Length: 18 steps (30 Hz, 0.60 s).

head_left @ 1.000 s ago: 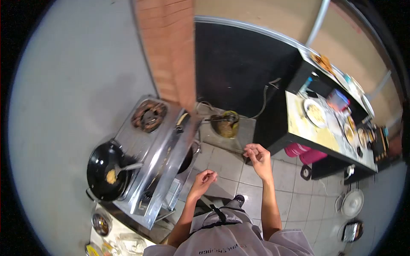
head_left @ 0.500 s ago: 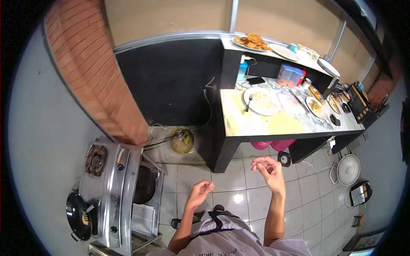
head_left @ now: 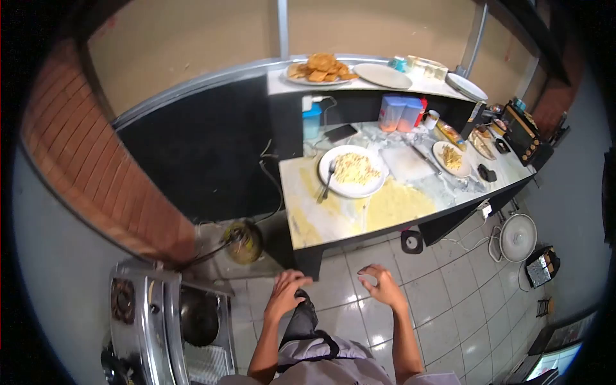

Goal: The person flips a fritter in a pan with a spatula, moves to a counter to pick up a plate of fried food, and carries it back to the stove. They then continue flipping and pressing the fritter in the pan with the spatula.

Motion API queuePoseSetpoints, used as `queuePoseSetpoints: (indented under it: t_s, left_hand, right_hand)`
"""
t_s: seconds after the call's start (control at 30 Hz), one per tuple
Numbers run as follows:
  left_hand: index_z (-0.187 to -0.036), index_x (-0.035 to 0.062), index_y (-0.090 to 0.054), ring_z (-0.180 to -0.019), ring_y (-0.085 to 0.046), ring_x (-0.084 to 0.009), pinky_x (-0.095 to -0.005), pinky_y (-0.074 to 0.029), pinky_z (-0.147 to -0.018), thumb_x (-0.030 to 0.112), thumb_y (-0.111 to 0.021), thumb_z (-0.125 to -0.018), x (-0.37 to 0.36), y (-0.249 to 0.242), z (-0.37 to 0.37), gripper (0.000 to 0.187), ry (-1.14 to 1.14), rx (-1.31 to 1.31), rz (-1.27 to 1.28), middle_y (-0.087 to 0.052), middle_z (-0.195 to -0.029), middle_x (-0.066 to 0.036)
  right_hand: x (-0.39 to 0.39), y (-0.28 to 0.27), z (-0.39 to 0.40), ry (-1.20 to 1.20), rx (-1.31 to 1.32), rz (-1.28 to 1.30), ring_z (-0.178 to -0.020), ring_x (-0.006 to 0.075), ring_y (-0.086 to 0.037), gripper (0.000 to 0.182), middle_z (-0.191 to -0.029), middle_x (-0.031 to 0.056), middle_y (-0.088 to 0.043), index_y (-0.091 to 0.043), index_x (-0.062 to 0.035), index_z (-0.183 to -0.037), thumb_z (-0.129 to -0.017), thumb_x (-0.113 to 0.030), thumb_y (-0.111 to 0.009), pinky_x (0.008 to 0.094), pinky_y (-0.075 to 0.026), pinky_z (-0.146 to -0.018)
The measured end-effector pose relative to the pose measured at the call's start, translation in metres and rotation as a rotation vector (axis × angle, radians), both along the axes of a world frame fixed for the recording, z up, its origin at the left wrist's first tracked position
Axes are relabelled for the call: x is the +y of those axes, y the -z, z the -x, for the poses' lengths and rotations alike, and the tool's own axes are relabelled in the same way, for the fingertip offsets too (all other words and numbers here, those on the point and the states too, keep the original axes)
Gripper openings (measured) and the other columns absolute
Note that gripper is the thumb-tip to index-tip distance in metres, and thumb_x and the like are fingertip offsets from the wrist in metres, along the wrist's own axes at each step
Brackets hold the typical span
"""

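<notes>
My left hand [head_left: 284, 294] is held out above the floor, by the near left corner of the counter [head_left: 295, 234]. It holds nothing, and its fingers are loosely spread. My right hand [head_left: 385, 289] hangs in front of the counter's edge, empty, with thumb and fingers apart. On the counter ahead of both hands sits a white plate [head_left: 328, 179] of pale shredded food [head_left: 356, 169], a fork [head_left: 327, 183] resting on its left rim. Further right lie a white board [head_left: 404, 160], a knife [head_left: 423, 157] and a smaller plate of shredded food [head_left: 451, 156].
A metal stove [head_left: 149, 321] stands at lower left with a wok [head_left: 115, 366]. A gas cylinder [head_left: 244, 244] is by the wall. The raised shelf [head_left: 279, 82] carries fried food [head_left: 323, 67] and plates. Blue-lidded containers [head_left: 401, 113] and a phone [head_left: 341, 133] are below it.
The counter now appears closer and further left in view. My left hand has opened its fingers; my right hand has come lower and nearer to the left one. One leg has stepped forward.
</notes>
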<state>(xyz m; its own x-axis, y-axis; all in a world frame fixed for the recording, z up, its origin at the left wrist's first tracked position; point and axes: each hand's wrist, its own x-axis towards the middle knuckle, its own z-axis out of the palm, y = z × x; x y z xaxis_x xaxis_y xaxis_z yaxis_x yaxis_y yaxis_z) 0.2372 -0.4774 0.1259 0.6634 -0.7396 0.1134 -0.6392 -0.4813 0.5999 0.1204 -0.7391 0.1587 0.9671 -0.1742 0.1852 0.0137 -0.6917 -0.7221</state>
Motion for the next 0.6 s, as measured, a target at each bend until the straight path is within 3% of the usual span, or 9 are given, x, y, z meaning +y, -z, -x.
queuePoseSetpoints:
  t_s: [0.03,0.07,0.13,0.23,0.27,0.37,0.4,0.43,0.6]
  left_hand:
    - [-0.124,0.0030,-0.052,-0.101,-0.061,-0.0196,-0.0324,-0.048,-0.089,0.004,-0.059,-0.090,-0.004,0.006,-0.018,0.035,0.175,0.154,0.159,-0.062,-0.110,-0.012]
    - [-0.124,0.0030,-0.052,-0.101,-0.061,-0.0196,-0.0324,-0.048,-0.089,0.004,-0.059,-0.090,-0.017,0.002,-0.029,0.035,0.198,0.152,0.161,-0.062,-0.110,-0.012]
    - [-0.122,0.0001,-0.053,-0.105,-0.059,-0.0166,-0.0300,-0.046,-0.091,0.007,-0.060,-0.092,-0.035,-0.007,-0.044,0.032,0.053,0.918,0.690,-0.061,-0.112,-0.010]
    - [-0.116,-0.0025,-0.055,-0.102,-0.061,-0.0156,-0.0281,-0.047,-0.088,0.010,-0.056,-0.095,-0.078,-0.017,-0.086,0.025,-0.027,0.725,0.650,-0.064,-0.105,-0.008]
    - [-0.115,-0.0025,-0.055,-0.101,-0.062,-0.0158,-0.0280,-0.047,-0.088,0.010,-0.056,-0.095,-0.094,-0.016,-0.101,0.024,-0.006,0.753,0.667,-0.064,-0.103,-0.008]
    - [-0.114,-0.0024,-0.055,-0.101,-0.062,-0.0157,-0.0281,-0.048,-0.087,0.010,-0.056,-0.095,-0.137,-0.023,-0.129,0.023,0.061,0.795,0.685,-0.064,-0.103,-0.008]
    - [-0.115,-0.0023,-0.055,-0.101,-0.062,-0.0156,-0.0282,-0.048,-0.087,0.009,-0.056,-0.095,-0.150,-0.027,-0.134,0.023,0.097,0.790,0.659,-0.064,-0.104,-0.008]
    - [-0.115,-0.0022,-0.055,-0.102,-0.062,-0.0155,-0.0282,-0.047,-0.087,0.008,-0.055,-0.095,-0.163,-0.033,-0.140,0.023,0.131,0.775,0.632,-0.064,-0.105,-0.008]
    - [-0.116,-0.0017,-0.055,-0.101,-0.061,-0.0152,-0.0284,-0.046,-0.089,0.009,-0.054,-0.096,-0.219,-0.024,-0.150,0.023,0.162,0.866,0.653,-0.063,-0.106,-0.008]
  right_hand:
    - [-0.012,-0.001,-0.009,0.022,-0.008,0.011,-0.092,0.0363,-0.061,0.017,-0.096,0.0167,-0.066,-0.065,0.0014,-0.096,-0.080,-0.003,-0.063,0.0406,-0.048,-0.082]
    - [-0.024,-0.001,-0.016,0.078,-0.036,-0.032,-0.092,0.0367,-0.061,0.017,-0.096,0.0171,-0.066,-0.065,0.0015,-0.096,-0.080,-0.003,-0.064,0.0408,-0.048,-0.082]
    - [-0.048,0.005,-0.028,0.190,-0.104,-0.066,-0.087,0.0342,-0.064,0.014,-0.092,0.0169,-0.067,-0.067,0.0016,-0.094,-0.081,-0.003,-0.064,0.0382,-0.050,-0.078]
    - [-0.072,-0.011,-0.056,0.333,-0.105,-0.151,-0.083,0.0298,-0.066,0.013,-0.091,0.0165,-0.068,-0.067,0.0017,-0.093,-0.083,-0.004,-0.064,0.0343,-0.051,-0.074]
    - [-0.079,-0.020,-0.064,0.327,-0.069,-0.178,-0.082,0.0198,-0.066,0.010,-0.089,0.0147,-0.068,-0.065,0.0062,-0.093,-0.086,0.001,-0.060,0.0295,-0.051,-0.075]
    - [-0.105,-0.019,-0.091,0.328,-0.115,-0.278,-0.081,0.0157,-0.064,0.011,-0.088,0.0107,-0.067,-0.064,0.0058,-0.096,-0.089,0.000,-0.059,0.0282,-0.051,-0.075]
    - [-0.112,-0.020,-0.098,0.335,-0.141,-0.337,-0.080,0.0213,-0.067,0.013,-0.089,0.0131,-0.068,-0.065,0.0033,-0.098,-0.088,-0.003,-0.061,0.0308,-0.052,-0.074]
    - [-0.122,-0.021,-0.106,0.329,-0.142,-0.347,-0.080,0.0213,-0.067,0.013,-0.089,0.0131,-0.068,-0.065,0.0033,-0.098,-0.088,-0.003,-0.061,0.0308,-0.052,-0.074]
    - [-0.191,-0.030,-0.154,0.242,-0.142,-0.582,-0.082,0.0152,-0.063,0.016,-0.091,0.0088,-0.066,-0.061,0.0057,-0.104,-0.093,-0.004,-0.056,0.0279,-0.050,-0.077]
